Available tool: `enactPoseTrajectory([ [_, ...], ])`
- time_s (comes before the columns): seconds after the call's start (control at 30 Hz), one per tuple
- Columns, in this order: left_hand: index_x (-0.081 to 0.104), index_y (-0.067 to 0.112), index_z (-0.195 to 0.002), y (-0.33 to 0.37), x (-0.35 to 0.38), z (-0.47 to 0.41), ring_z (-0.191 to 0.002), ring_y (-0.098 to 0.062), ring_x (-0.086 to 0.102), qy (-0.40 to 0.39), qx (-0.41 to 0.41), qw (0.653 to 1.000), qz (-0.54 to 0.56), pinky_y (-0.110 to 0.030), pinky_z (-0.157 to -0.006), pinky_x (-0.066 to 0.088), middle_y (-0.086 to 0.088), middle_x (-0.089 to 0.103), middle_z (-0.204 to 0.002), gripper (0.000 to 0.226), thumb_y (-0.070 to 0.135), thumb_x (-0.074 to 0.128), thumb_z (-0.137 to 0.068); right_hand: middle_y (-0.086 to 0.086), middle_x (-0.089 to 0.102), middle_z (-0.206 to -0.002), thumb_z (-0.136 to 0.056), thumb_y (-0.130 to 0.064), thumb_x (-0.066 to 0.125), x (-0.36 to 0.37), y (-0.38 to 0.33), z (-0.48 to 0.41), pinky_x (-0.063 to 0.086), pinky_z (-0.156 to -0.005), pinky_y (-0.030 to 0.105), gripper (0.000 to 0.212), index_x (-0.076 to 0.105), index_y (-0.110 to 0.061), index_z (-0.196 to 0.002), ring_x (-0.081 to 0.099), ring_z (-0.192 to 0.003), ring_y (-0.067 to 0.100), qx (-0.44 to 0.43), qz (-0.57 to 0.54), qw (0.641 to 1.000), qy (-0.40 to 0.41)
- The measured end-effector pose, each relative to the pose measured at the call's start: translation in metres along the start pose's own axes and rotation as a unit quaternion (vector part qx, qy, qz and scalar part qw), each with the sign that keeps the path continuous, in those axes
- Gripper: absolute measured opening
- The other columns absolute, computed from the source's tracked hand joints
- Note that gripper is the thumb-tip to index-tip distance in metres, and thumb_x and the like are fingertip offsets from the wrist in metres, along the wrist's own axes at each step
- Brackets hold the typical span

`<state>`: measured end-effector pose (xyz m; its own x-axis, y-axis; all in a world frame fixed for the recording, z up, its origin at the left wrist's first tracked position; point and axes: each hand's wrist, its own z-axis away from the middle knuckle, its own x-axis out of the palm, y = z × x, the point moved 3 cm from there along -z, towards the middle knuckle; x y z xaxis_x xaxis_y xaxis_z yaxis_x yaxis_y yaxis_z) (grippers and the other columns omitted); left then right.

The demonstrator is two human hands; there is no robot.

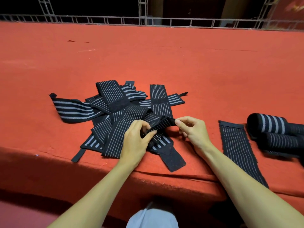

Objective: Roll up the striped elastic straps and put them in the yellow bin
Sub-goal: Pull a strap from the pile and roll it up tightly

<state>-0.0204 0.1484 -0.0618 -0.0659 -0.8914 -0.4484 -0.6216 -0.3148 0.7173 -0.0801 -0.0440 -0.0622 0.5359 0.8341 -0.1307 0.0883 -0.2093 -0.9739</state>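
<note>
Now pinching one strap end, roll barely begun

Right fingertips (178,122) are pressed together, pinching the far corner of a folded strap end (162,125). Left fingers (148,133) curl round its near corner. Left hand (136,142) and right hand (193,130) both sit over the near side of the pile of loose striped straps (121,109), centre of the red cloth (148,55). One flat strap (236,148) lies apart to the right, with the rolled straps (269,125) just past it.

Risks, as a judgement:
- The elastic could spring open if either pinch slips, since the fold looks loose.
- The tail seems buried under other straps, so rolling may drag them along or snag a fastener patch.
- Near straps overhang the table edge and a tug could pull them off.

Hard to tell:
- Yellow bin is not in view.
- The rolled ones are cut by the right edge, so their count is unclear.
- Left fingertips are partly under fabric.
- I can't trace which strap in the pile this end belongs to.
</note>
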Motion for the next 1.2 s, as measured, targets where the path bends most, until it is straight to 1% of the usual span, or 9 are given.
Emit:
enactPoseTrajectory([
  [0.13, 0.062, 0.019, -0.083, -0.003, 0.002, -0.002, -0.077, -0.002, 0.052, -0.003, 0.008, 1.0, -0.007, -0.009, -0.074, 0.037, 0.008, 0.058, -0.081, 0.016, 0.02, 0.077, -0.079, -0.012, 0.06, -0.051, -0.088, -0.015, 0.069, 0.007, 0.005, -0.005, 0.036, -0.046, 0.017, 0.009, 0.072, -0.011, -0.081, 0.043, -0.041, 0.0, -0.033, 0.057, 0.998, -0.009],
  [0.33, 0.064, 0.013, -0.077, -0.002, 0.005, 0.0, -0.08, -0.006, 0.054, -0.029, 0.07, 0.997, -0.007, -0.013, -0.077, 0.04, 0.015, 0.057, -0.078, 0.012, 0.007, 0.075, -0.076, -0.007, 0.066, -0.067, -0.086, -0.02, 0.072, 0.009, 0.016, -0.013, 0.044, -0.066, 0.024, 0.02, 0.068, -0.027, -0.068, 0.053, -0.061, 0.003, -0.019, 0.127, 0.992, 0.006],
  [0.5, 0.063, 0.006, -0.075, 0.002, 0.01, 0.003, -0.079, 0.003, 0.049, -0.055, 0.117, 0.991, -0.027, -0.005, -0.073, 0.037, 0.011, 0.053, -0.076, 0.022, -0.014, 0.072, -0.07, -0.009, 0.063, -0.06, -0.084, -0.02, 0.073, 0.009, 0.017, -0.021, 0.043, -0.064, 0.026, 0.027, 0.065, -0.026, -0.059, 0.053, -0.06, 0.005, 0.021, 0.112, 0.993, 0.029],
  [0.63, 0.063, 0.002, -0.075, 0.002, 0.014, 0.004, -0.078, -0.001, 0.051, -0.085, 0.13, 0.988, -0.005, -0.012, -0.07, 0.05, 0.002, 0.051, -0.079, 0.026, -0.024, 0.06, -0.07, -0.015, 0.052, -0.041, -0.088, -0.018, 0.069, 0.006, 0.015, -0.018, 0.033, -0.046, 0.018, 0.028, 0.063, -0.019, -0.06, 0.043, -0.039, -0.002, 0.047, 0.076, 0.996, 0.028],
  [0.77, 0.063, 0.006, -0.073, 0.0, 0.012, 0.006, -0.076, -0.008, 0.048, -0.11, 0.151, 0.98, -0.062, -0.016, -0.069, 0.04, 0.003, 0.051, -0.077, 0.023, -0.017, 0.061, -0.069, -0.003, 0.046, -0.044, -0.095, -0.013, 0.059, -0.004, 0.016, -0.023, 0.03, -0.037, 0.021, 0.033, 0.059, -0.01, -0.062, 0.034, -0.032, 0.005, 0.086, -0.076, 0.988, 0.101],
  [0.9, 0.065, 0.009, -0.077, 0.001, 0.009, 0.002, -0.076, -0.008, 0.054, -0.083, 0.097, 0.992, -0.021, -0.022, -0.07, 0.043, 0.002, 0.055, -0.078, 0.016, -0.005, 0.07, -0.076, -0.006, 0.041, -0.04, -0.098, -0.013, 0.055, -0.009, 0.022, -0.024, 0.034, -0.039, 0.021, 0.033, 0.057, -0.008, -0.066, 0.038, -0.033, 0.005, 0.066, -0.081, 0.992, 0.075],
  [1.03, 0.063, 0.013, -0.086, -0.004, 0.013, 0.002, -0.079, -0.007, 0.051, -0.089, 0.09, 0.99, -0.058, -0.025, -0.074, 0.042, 0.005, 0.056, -0.084, 0.01, 0.011, 0.072, -0.083, 0.002, 0.042, -0.059, -0.101, -0.012, 0.048, -0.011, 0.024, -0.022, 0.039, -0.046, 0.02, 0.03, 0.054, -0.007, -0.072, 0.036, -0.039, 0.003, 0.083, -0.216, 0.969, 0.085],
  [1.1, 0.061, 0.016, -0.091, -0.004, 0.015, 0.003, -0.083, -0.009, 0.05, -0.097, 0.088, 0.989, -0.073, -0.028, -0.077, 0.043, 0.006, 0.054, -0.087, 0.017, 0.026, 0.072, -0.084, -0.003, 0.045, -0.056, -0.102, -0.011, 0.046, -0.013, 0.022, -0.019, 0.039, -0.047, 0.019, 0.03, 0.052, -0.009, -0.072, 0.036, -0.041, 0.003, 0.089, -0.26, 0.958, 0.086],
  [1.2, 0.058, 0.019, -0.099, 0.006, 0.012, 0.006, -0.091, -0.012, 0.05, -0.11, 0.095, 0.986, -0.076, -0.03, -0.084, 0.042, 0.009, 0.051, -0.094, 0.036, 0.052, 0.057, -0.085, -0.01, 0.051, -0.053, -0.1, -0.013, 0.048, -0.022, 0.01, -0.006, 0.034, -0.048, 0.021, 0.032, 0.051, -0.016, -0.069, 0.041, -0.046, 0.003, 0.079, -0.224, 0.967, 0.091],
])
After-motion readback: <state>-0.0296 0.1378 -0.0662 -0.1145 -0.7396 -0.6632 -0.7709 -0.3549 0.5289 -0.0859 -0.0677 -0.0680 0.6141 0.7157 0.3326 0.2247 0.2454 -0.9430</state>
